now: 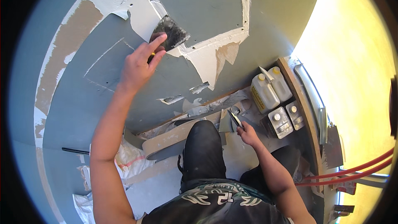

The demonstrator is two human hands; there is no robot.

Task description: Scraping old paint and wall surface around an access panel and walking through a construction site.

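Left grip (139,67) closed on dark flat scraper (173,32), upper centre of frame, at grey wall (166,77); contact unclear. Right grip (247,134) closed round slim knife-like tool (235,118), right of centre. Farther right: two plastic jugs (264,94), two metal cans (282,125); red hoses (352,175), lower right.

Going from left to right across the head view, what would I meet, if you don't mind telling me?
Thin black rod, left hand, dark-bladed scraper, slim tool, right hand, silver rectangular cans, red hoses.
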